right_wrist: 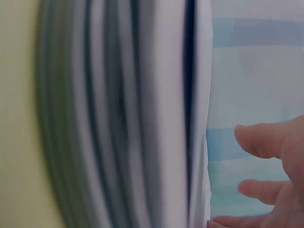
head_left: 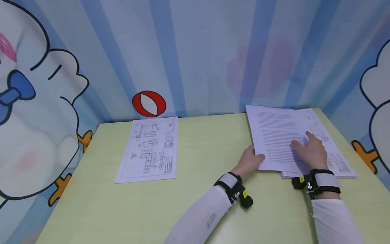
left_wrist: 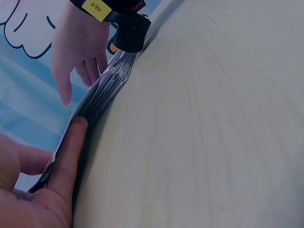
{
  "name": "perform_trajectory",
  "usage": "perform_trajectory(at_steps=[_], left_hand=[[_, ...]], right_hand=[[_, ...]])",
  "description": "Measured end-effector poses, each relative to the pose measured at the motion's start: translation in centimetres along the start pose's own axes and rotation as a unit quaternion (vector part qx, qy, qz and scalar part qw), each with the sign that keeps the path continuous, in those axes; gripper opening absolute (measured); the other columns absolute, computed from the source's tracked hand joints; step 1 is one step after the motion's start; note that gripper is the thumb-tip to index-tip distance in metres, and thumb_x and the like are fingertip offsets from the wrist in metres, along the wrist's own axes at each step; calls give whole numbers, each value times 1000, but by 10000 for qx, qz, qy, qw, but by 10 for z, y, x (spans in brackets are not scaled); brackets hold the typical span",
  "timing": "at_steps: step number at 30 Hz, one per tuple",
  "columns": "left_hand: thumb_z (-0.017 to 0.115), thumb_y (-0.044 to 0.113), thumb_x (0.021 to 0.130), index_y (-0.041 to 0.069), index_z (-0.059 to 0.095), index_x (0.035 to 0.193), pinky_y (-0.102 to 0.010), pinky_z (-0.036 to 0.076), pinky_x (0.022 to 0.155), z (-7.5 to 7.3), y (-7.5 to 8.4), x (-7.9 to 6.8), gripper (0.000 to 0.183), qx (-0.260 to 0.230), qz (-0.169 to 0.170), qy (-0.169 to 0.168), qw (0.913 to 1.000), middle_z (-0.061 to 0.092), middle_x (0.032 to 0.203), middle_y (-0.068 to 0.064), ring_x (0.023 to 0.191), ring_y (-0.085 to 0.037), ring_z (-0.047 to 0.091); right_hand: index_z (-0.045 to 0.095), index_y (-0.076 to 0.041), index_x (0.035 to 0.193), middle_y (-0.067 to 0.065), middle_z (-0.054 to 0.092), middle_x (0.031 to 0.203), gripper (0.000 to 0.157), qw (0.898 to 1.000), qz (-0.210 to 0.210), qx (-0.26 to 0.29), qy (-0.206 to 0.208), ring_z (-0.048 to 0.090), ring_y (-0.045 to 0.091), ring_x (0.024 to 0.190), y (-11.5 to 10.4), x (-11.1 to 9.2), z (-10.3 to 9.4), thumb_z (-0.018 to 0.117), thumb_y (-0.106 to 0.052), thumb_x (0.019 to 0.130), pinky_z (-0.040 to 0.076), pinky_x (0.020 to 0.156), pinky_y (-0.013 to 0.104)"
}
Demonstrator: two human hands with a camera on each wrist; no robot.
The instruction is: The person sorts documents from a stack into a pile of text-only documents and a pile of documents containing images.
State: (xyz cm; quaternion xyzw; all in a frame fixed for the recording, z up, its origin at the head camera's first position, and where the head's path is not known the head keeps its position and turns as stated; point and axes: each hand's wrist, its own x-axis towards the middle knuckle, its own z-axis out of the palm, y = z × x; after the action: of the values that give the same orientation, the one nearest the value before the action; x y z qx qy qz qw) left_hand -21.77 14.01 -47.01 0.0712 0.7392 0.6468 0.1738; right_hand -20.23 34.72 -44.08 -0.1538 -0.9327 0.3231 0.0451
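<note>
A stack of paper lies at the right of the table, with a sheet of printed text (head_left: 274, 135) on top. To its right a sheet with a line drawing (head_left: 335, 152) shows partly from under the text sheet. My left hand (head_left: 249, 162) grips the stack's near left edge, thumb above and fingers beneath. In the left wrist view, the layered paper edges (left_wrist: 107, 88) rise off the table beside the fingers. My right hand (head_left: 313, 152) is over the stack with fingers spread and nothing between them; whether a fingertip touches the paper is hard to tell.
A single sheet with a technical drawing (head_left: 152, 149) lies flat at the table's left. Behind the pale table (head_left: 201, 149) hangs a blue striped curtain (head_left: 207, 57) with cartoon figures. Both wrists wear strapped cameras.
</note>
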Motion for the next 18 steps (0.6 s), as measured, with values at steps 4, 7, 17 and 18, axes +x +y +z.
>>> perform_trajectory(at_steps=[4,7,17,18], left_hand=[[49,5,86,14,46,121,-27,42,79,-6,1,-1,36,60,26,9,10000,56,100,3,86,-8,53],[46,-1,85,14,44,123,-28,40,83,-11,3,-3,41,97,50,66,9999,54,102,4,88,-9,51],[44,-6,82,14,44,119,-30,41,79,-29,3,-8,42,-250,-216,281,9991,53,98,4,86,-11,51],[44,-5,82,14,44,119,-31,42,79,-31,3,-9,42,-308,-183,274,9990,53,98,3,86,-12,52]], right_hand=[[15,4,142,38,25,138,73,9992,249,294,-40,26,55,120,-6,1,1,38,-46,93,27,93,63],[19,1,142,35,24,140,71,9976,373,577,-54,25,52,123,-10,1,2,36,-47,93,27,95,62],[24,2,140,37,23,140,71,9953,379,746,-480,26,51,124,-27,-1,10,35,-50,93,28,96,62],[23,2,141,37,22,140,71,9955,356,737,-471,24,51,124,-28,-1,11,35,-50,93,27,96,62]])
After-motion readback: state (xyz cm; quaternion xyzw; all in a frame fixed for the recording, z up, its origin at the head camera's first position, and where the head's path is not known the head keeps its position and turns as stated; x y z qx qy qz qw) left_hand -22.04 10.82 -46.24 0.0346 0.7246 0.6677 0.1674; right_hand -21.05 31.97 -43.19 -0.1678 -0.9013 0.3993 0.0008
